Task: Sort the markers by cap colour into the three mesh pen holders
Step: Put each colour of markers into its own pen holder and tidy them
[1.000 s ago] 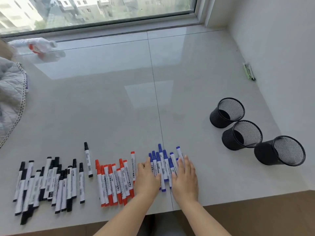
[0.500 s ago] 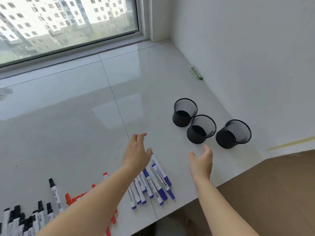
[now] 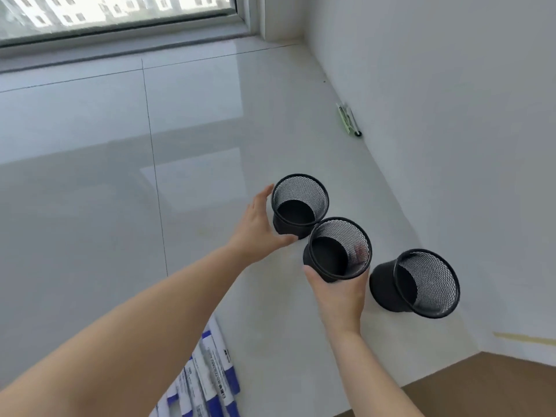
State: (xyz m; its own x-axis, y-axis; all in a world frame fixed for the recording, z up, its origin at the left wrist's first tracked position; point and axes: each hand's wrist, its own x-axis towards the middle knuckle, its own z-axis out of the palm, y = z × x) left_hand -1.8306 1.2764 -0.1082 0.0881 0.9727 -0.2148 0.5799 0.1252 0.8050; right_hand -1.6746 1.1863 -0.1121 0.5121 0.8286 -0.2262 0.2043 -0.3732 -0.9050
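Both hands have left the markers and reached out to the holders. The left hand (image 3: 258,227) cups the far holder (image 3: 299,206), fingers curved round its side; the right hand (image 3: 340,291) grips the middle holder (image 3: 338,249), fingertips visible through the mesh. The near right holder (image 3: 416,284) stands untouched. All three black holders are empty. Blue-capped markers (image 3: 207,383) lie at the near edge, so filling hasn't begun.
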